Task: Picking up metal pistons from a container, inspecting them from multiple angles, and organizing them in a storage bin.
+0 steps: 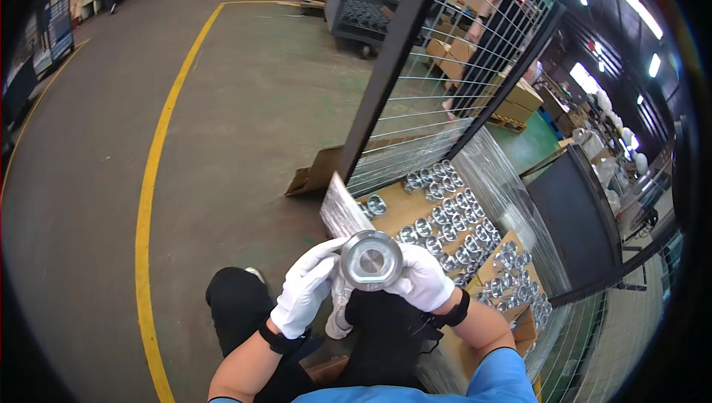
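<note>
A round, silvery metal piston [357, 275] is held up in front of me, its round face with a recessed centre turned toward me. My left hand [302, 289], in a white glove, grips its left edge. On the opposite edge my right hand [423, 281], also white-gloved, is closed around its side; some fingertips are hidden behind the part. Just beyond and to the right, many similar pistons [449, 232] stand in rows on a cardboard sheet [391, 209] inside a wire cage.
The wire cage [371, 132] has a dark frame and plastic wrap [493, 180] on its side. Another group of pistons [512, 277] sits at its near right. A yellow line [152, 173] runs along the floor. A dark cart [363, 14] stands farther off. People are in the background.
</note>
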Demonstrator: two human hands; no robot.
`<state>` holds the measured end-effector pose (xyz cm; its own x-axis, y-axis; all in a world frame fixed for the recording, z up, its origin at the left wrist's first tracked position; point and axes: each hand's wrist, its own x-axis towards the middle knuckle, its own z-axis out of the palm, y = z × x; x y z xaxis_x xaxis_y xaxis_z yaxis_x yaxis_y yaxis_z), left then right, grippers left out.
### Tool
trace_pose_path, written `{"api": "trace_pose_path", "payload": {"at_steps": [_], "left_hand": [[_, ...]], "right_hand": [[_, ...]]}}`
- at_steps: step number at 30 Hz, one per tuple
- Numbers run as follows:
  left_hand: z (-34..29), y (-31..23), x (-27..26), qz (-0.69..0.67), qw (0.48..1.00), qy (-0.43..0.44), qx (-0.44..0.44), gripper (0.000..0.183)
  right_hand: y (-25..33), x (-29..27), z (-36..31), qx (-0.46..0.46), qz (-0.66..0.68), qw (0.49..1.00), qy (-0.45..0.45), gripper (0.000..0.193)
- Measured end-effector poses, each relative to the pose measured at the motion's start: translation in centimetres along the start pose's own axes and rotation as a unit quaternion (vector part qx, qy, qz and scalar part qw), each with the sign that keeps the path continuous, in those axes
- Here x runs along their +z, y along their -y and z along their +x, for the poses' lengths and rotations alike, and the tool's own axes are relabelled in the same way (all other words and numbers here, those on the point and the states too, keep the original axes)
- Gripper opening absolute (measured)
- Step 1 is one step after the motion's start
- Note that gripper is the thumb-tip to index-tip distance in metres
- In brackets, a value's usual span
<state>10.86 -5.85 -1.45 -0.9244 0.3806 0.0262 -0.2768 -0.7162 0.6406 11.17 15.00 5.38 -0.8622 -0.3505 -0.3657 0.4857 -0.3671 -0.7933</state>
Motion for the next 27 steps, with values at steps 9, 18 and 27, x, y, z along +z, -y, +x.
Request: {"api": "trace_pose_path", "payload": {"at_steps": [9,18,27], "left_hand": [[-0.2,-0.8,-3.8,0.07,0.986,-0.096,0.118,0.051],[0.3,-0.1,-3.3,0.078,0.985,-0.135,0.069,0.04],[1.6,0.2,-0.9,-0.137,0.978,-0.094,-0.128,0.076]], "right_hand": [[-5.1,1.9,6.5,0.063,0.148,0.983,0.093,0.019],[-7.8,-1.0,8.5,-0.106,-0.078,0.988,0.076,0.021],[-5.1,-2.0,7.9,-0.485,-0.476,0.733,0.001,0.028]]}}
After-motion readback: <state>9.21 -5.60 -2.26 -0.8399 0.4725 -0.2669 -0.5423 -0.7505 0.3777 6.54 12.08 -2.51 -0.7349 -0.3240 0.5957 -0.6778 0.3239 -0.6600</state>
